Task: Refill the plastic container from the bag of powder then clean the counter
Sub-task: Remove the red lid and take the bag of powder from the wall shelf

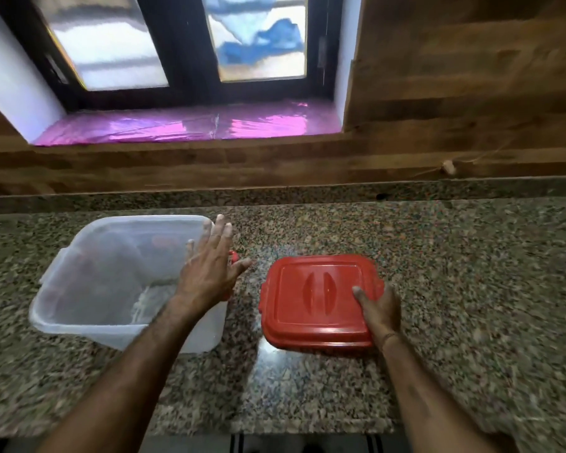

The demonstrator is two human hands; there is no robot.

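A clear plastic container (111, 276) stands open on the left of the granite counter (455, 289), with a little white powder at its bottom. My left hand (209, 266) hovers over its right rim, fingers spread, holding nothing. To the right lies the red lid (314, 299), handle side up. My right hand (379, 308) grips the lid's near right corner, thumb on top. No bag of powder is in view.
A red clip (234, 256) of the container peeks out beside my left hand. A wood-panelled wall (438, 109) rises behind the counter, with a window and a pink-lined sill (183, 125). The counter's front edge runs along the bottom.
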